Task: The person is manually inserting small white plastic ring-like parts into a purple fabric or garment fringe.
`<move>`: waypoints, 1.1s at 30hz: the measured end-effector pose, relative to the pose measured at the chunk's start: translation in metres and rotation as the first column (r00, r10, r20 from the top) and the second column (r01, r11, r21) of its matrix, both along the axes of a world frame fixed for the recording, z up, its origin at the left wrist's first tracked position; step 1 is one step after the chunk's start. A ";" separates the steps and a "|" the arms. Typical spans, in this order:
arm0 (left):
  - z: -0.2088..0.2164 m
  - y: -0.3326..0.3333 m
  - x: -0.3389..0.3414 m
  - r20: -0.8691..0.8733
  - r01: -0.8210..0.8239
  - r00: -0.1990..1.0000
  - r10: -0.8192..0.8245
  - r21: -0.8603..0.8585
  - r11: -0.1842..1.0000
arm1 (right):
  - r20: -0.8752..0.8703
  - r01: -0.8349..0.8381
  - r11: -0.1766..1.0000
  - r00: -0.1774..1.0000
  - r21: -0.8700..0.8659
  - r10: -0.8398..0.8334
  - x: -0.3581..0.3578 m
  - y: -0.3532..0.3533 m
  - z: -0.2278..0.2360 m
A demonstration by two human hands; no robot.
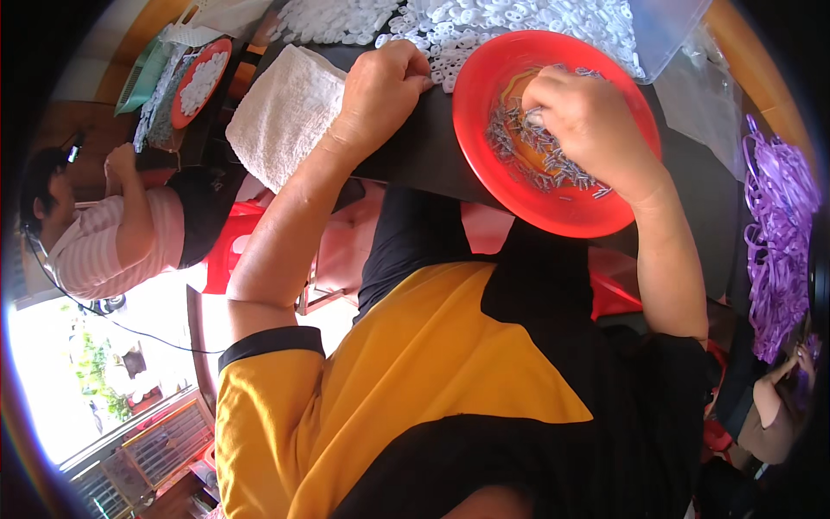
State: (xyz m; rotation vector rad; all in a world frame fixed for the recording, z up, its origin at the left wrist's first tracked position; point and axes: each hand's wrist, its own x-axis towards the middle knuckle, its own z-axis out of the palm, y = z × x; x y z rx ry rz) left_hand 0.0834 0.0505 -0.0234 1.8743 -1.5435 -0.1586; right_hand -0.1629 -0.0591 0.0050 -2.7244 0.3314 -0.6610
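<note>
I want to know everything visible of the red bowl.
The bowl is round, wide and shiny red, with a broad rim; it looks plastic. Inside, many slim grey pieces lie scattered over an orange-looking bottom. It is open upward at the dark table, its near side passing the table's edge in this view. The right hand reaches into it; white pieces lie close by its far left side.

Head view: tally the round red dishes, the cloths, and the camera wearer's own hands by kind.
Round red dishes: 2 (near dish, far-left dish)
Cloths: 1 (pale cloth)
Hands: 2 (left hand, right hand)
Total: 5
</note>
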 end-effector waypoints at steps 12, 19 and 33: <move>0.049 -0.003 -0.074 -0.839 0.200 0.514 -0.179 -0.086 0.976 | 0.126 -0.021 0.834 0.990 0.551 -0.058 -0.013 -0.015 0.034; 0.049 -0.020 -0.081 -0.890 0.295 0.421 -0.175 -0.048 0.954 | 0.186 -0.025 0.920 0.981 0.392 -0.053 -0.013 -0.011 0.034; 0.048 -0.027 -0.078 -0.898 0.320 0.422 -0.126 0.018 0.947 | 0.238 -0.047 0.954 0.971 0.297 -0.027 -0.006 -0.011 0.025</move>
